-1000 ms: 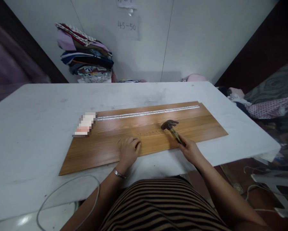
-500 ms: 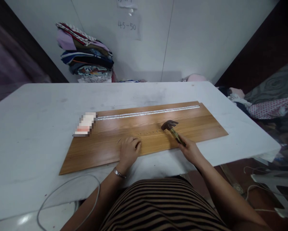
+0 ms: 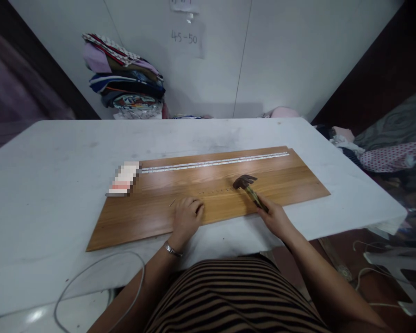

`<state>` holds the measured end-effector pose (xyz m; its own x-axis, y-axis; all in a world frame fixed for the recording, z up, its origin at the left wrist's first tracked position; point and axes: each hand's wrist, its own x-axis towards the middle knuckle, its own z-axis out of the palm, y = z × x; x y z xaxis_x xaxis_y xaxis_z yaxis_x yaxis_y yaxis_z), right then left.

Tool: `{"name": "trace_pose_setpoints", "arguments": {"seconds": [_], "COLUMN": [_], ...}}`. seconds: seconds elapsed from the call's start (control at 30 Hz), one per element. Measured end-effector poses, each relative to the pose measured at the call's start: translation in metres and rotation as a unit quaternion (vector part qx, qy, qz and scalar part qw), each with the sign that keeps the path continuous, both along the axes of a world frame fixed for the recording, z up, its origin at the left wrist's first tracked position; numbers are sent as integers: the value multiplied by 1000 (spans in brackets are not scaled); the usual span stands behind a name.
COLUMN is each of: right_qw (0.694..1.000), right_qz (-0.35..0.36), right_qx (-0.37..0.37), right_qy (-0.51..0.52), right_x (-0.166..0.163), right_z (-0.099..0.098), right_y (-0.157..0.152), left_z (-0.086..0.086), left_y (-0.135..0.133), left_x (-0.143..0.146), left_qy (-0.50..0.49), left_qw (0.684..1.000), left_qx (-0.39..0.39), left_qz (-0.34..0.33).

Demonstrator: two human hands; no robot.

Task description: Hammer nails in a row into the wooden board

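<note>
My right hand [image 3: 275, 217] grips the handle of a claw hammer [image 3: 245, 182]. The hammer's dark metal head is low over the wooden board [image 3: 131, 217], beside a row of several small nails [image 3: 217, 191]; whether it touches the board I cannot tell. On the board's near part, left of the hammer, rests my left hand [image 3: 189, 215] with its fingers curled in. What those fingers hold, if anything, is hidden. A single loose nail [image 3: 172, 202] lies just left of them.
Two pale strips with small marks [image 3: 214, 162] run along the board's far side. A blurred-out flat object [image 3: 124, 179] sits at its left end. The board lies on a white-covered table [image 3: 37, 185]. Folded clothes [image 3: 124, 76] are stacked behind. A looped cable [image 3: 60, 296] hangs at front left.
</note>
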<state>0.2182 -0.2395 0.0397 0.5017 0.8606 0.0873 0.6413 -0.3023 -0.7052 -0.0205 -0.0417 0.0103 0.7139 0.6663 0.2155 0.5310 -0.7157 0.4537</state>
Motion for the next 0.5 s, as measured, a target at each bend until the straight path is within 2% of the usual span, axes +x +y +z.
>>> {"name": "trace_pose_setpoints", "arguments": {"seconds": [0.5], "right_qw": [1000], "right_qz": [-3], "right_qx": [7], "right_qy": [8], "right_x": [-1], "right_z": [2], "right_y": [0], "left_z": [0], "left_y": [0], "left_x": [0], "left_qy": [-5], "left_qw": [1000], "left_qx": [3], "left_qz": [-3]}}
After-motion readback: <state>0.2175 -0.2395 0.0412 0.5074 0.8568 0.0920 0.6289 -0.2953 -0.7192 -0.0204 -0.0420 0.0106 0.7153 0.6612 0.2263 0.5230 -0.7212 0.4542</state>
